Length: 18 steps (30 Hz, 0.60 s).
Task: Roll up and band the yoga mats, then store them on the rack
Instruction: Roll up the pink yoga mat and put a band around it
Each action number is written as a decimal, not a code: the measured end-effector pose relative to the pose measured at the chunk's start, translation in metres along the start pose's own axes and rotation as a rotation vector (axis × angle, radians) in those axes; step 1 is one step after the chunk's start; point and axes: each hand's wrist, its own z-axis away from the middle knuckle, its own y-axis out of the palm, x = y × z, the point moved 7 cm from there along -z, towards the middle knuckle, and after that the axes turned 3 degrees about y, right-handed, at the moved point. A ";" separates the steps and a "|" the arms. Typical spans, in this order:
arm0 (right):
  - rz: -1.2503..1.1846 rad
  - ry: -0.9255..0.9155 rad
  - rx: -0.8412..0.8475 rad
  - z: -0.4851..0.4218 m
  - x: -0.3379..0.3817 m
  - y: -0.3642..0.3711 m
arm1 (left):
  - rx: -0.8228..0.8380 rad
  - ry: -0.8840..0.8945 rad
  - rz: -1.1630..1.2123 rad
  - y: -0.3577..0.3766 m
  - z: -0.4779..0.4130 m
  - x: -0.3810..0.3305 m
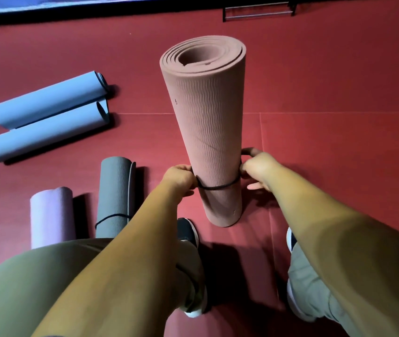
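Banding step: pink rolled mat point(205, 117) stands upright mid-floor; L hand point(180, 177) & R hand point(258, 166) each pinch black band point(218, 187) stretched round its lower part. Next: seat band snug, release, carry to rack point(259, 10) at far edge.

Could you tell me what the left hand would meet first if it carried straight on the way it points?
Most likely the upright dusty-pink rolled foam mat: the left hand, gripping the thin black elastic band, lies against its lower side, though depth is unclear.
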 end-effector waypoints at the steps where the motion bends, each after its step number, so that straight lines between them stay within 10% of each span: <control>1: -0.023 -0.019 0.026 0.002 0.004 -0.002 | -0.004 0.012 -0.023 -0.003 0.000 -0.003; 18: 0.425 -0.168 0.004 -0.005 0.012 -0.017 | -0.012 0.041 -0.327 -0.003 -0.002 -0.027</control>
